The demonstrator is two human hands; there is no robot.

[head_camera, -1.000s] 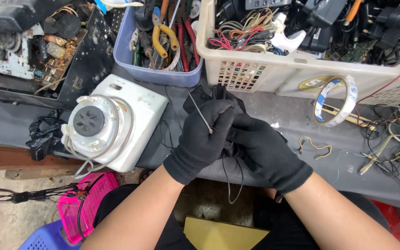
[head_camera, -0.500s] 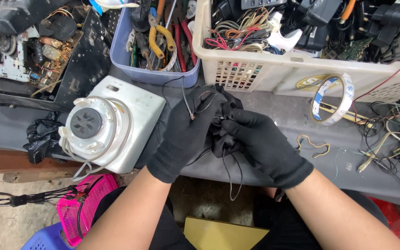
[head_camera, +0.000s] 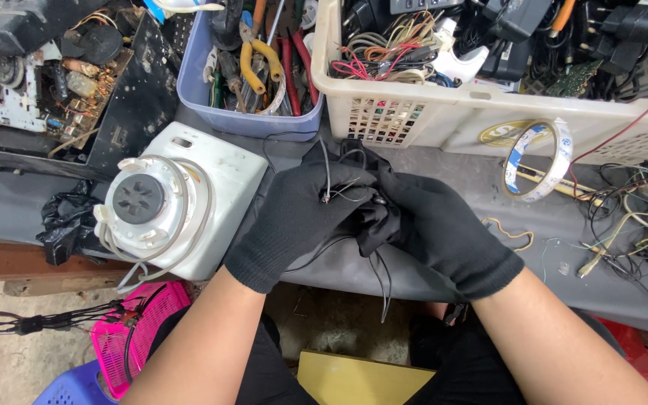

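Both gloved hands (head_camera: 369, 217) shifted left w/ thin wires (head_camera: 339, 196); blender base (head_camera: 181, 206) unchanged

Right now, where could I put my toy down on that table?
Bare grey table lies between the gloved right hand and the tape roll. Crowded: wire tangle on the right, white appliance on the left, baskets behind.

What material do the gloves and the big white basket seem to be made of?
Gloves, on left hand and right hand: probably knitted fabric, matte black, with a fine weave and soft folds. White basket: likely moulded plastic, slightly glossy, with a perforated grid in its wall.
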